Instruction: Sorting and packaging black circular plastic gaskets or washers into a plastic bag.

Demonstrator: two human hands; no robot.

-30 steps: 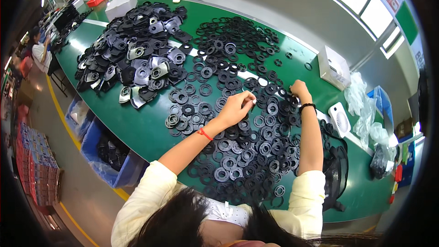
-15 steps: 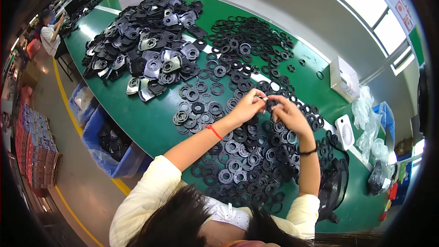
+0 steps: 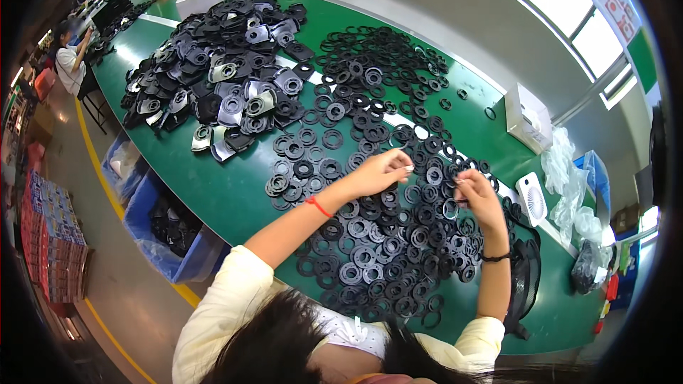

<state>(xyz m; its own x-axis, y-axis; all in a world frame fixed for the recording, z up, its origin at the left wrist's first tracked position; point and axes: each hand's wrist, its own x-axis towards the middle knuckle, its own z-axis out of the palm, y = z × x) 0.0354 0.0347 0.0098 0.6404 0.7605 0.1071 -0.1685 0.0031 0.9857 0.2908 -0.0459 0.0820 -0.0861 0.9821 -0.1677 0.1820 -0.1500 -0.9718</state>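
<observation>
Over the spread of black rings [image 3: 366,256] on the table, my two hands are apart. My left hand [image 3: 383,172] has its fingers curled, thumb and fingertips close together; what they hold, if anything, is too small to make out. To its right, my right hand [image 3: 479,198] is bent inward with the fingers closed. Something dark shows under its fingertips, but I cannot tell it from the rings below. Farther off lies a heap of thinner black rings [image 3: 377,53]. A big pile of black and silver plates with round openings [image 3: 220,71] is at the left.
The green table [image 3: 235,210] carries a white box [image 3: 528,118], a white handheld fan [image 3: 531,199], clear plastic bags [image 3: 562,171] and a black mesh bag [image 3: 525,281]. Blue bins [image 3: 165,259] stand on the floor at left. A person [image 3: 72,64] sits at the table's far end.
My hands were together over the rings and have now separated. My right hand has moved right and nearer to me; my left has shifted slightly left and nearer.
</observation>
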